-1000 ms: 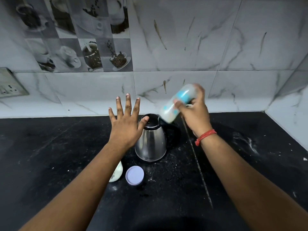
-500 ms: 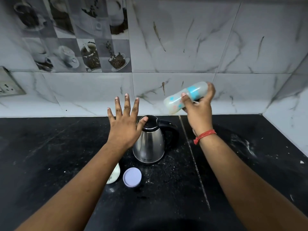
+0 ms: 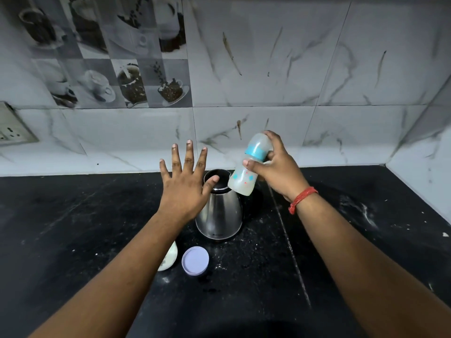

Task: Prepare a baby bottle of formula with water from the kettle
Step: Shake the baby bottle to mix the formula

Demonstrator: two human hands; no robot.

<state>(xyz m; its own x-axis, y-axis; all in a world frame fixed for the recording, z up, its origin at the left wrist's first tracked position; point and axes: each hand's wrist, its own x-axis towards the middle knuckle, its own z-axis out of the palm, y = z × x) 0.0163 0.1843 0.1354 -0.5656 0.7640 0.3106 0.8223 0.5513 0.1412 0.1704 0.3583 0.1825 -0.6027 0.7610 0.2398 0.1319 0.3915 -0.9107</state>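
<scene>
one bottle [image 3: 249, 167] in right hand [image 3: 278, 170] (tilted), one kettle [image 3: 219, 211].

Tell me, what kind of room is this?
Most likely a home kitchen: a steel electric kettle stands on a dark stone counter, the wall tiles behind it show coffee cups, and the right hand holds a baby bottle.

Both forearms bare, no sleeves in view. Right wrist wears a red thread band [image 3: 302, 199], several strands, loose end at 7 o'clock. Left wrist unadorned.
</scene>
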